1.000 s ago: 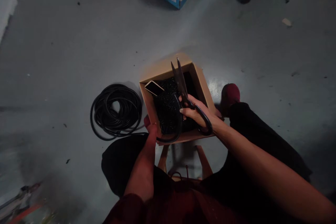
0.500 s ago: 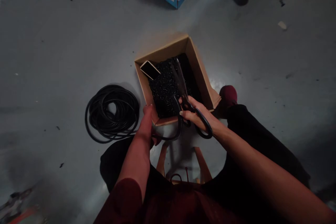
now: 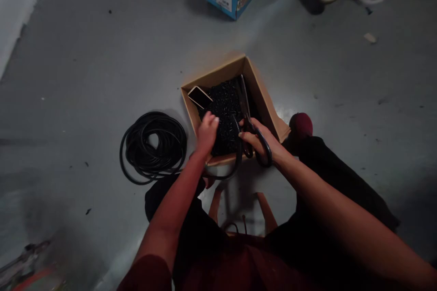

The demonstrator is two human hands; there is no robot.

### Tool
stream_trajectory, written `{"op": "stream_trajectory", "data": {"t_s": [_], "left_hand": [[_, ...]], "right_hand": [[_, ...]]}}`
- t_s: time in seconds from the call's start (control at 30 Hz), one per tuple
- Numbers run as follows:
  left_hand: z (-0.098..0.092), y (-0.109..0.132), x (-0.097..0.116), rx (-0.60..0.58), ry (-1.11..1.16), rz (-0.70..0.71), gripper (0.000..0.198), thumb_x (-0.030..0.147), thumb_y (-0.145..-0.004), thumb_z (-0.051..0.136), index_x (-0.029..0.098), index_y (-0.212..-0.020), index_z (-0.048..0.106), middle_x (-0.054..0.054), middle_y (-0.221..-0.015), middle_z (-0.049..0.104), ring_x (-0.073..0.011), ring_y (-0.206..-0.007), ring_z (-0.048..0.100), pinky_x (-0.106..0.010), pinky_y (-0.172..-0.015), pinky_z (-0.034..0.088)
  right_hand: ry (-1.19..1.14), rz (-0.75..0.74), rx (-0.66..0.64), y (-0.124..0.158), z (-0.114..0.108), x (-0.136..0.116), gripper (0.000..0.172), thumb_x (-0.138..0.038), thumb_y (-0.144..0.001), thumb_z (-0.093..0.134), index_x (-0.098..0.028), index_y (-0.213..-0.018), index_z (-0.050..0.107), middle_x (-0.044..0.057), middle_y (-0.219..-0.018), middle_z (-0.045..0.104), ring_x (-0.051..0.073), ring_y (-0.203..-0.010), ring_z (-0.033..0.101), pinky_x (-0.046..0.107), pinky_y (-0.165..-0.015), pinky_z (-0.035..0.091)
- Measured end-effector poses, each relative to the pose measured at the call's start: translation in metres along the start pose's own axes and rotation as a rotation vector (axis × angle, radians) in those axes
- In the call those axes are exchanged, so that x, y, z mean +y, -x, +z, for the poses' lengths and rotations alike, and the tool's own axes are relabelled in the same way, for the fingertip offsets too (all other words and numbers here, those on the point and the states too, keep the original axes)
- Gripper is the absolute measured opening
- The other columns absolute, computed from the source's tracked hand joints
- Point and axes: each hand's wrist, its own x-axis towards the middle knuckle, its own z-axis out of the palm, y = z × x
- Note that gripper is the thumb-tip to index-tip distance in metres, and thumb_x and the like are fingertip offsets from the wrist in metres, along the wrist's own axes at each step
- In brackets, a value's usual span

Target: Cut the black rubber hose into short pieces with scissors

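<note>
I've got some chunky dark scissors [image 3: 246, 111] here, blades barely parted, pointing away over an open cardboard box [image 3: 264, 96] of black bits [image 3: 223, 100]. Black hose [image 3: 236, 161] curls up right beside them, pale ribbing near its tip; loose coil [image 3: 172, 138] left of the box.

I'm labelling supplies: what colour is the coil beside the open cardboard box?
The coil is black, seen best in the head view.

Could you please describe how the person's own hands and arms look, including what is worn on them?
The left hand and right hand wear no gloves; no watch or bracelet shows. The left arm comes bare from a short, dark red sleeve. The right arm is bare as far as it shows.
</note>
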Motion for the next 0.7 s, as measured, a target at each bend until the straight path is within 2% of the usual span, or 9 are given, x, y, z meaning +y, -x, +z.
{"op": "stream_trajectory", "data": {"t_s": [0.1,0.17,0.23,0.37,0.47,0.57,0.7], "left_hand": [[0.031,0.035,0.029,-0.271,0.271,-0.042,0.044,0.043,-0.093,0.039,0.016,-0.123,0.057,-0.009,-0.124,0.061,-0.0211,-0.115,0.056,-0.035,-0.102,0.042],[0.043,0.051,0.036,-0.301,0.352,-0.087,0.044,0.045,-0.093,0.040,0.019,-0.123,0.058,-0.007,-0.119,0.064,-0.0204,-0.110,0.059,-0.035,-0.097,0.045],[0.046,0.057,0.036,-0.288,0.352,-0.099,0.042,0.042,-0.090,0.047,0.023,-0.126,0.056,-0.004,-0.119,0.064,-0.0197,-0.109,0.059,-0.034,-0.095,0.048],[0.034,0.043,0.034,-0.276,0.244,-0.065,0.038,0.034,-0.086,0.055,0.024,-0.123,0.060,-0.002,-0.113,0.065,-0.0164,-0.099,0.060,-0.025,-0.077,0.052],[0.019,0.030,0.044,-0.251,0.212,-0.056,0.039,0.032,-0.083,0.057,0.021,-0.120,0.061,-0.002,-0.090,0.066,-0.0099,-0.075,0.059,-0.018,-0.060,0.048],[0.005,0.021,0.060,-0.252,0.263,-0.034,0.038,0.032,-0.080,0.060,0.019,-0.115,0.063,0.001,-0.075,0.062,-0.0059,-0.060,0.053,-0.017,-0.055,0.043],[-0.010,0.010,0.074,-0.190,0.226,0.006,0.031,0.033,-0.079,0.059,0.015,-0.102,0.065,-0.002,-0.077,0.064,-0.0062,-0.057,0.051,-0.018,-0.054,0.041]], "right_hand": [[-0.021,-0.026,0.049,-0.004,-0.001,0.002,0.037,-0.035,-0.067,0.058,-0.022,-0.100,0.048,-0.003,-0.071,0.052,0.013,-0.055,0.049,0.027,-0.050,0.042],[-0.012,-0.016,0.066,-0.005,-0.002,0.002,0.034,-0.034,-0.066,0.058,-0.022,-0.097,0.050,-0.002,-0.073,0.054,0.013,-0.057,0.051,0.027,-0.052,0.042],[0.013,0.016,0.080,-0.006,-0.003,0.002,0.030,-0.031,-0.065,0.059,-0.022,-0.093,0.050,-0.002,-0.072,0.055,0.013,-0.057,0.051,0.027,-0.052,0.043],[0.023,0.073,0.087,-0.009,-0.005,-0.004,0.032,-0.033,-0.065,0.060,-0.023,-0.093,0.048,-0.005,-0.064,0.050,0.013,-0.053,0.050,0.027,-0.050,0.042],[0.077,0.014,0.144,-0.013,-0.010,-0.009,0.033,-0.036,-0.069,0.059,-0.023,-0.096,0.047,-0.005,-0.064,0.051,0.013,-0.053,0.050,0.027,-0.051,0.042],[0.130,-0.038,0.199,-0.017,-0.017,-0.010,0.036,-0.043,-0.075,0.058,-0.021,-0.102,0.049,-0.001,-0.075,0.057,0.015,-0.063,0.056,0.030,-0.059,0.047],[0.280,-0.137,0.148,-0.016,-0.023,-0.008,0.044,-0.053,-0.082,0.052,-0.021,-0.113,0.052,0.006,-0.093,0.064,0.021,-0.084,0.061,0.036,-0.074,0.048]]}}
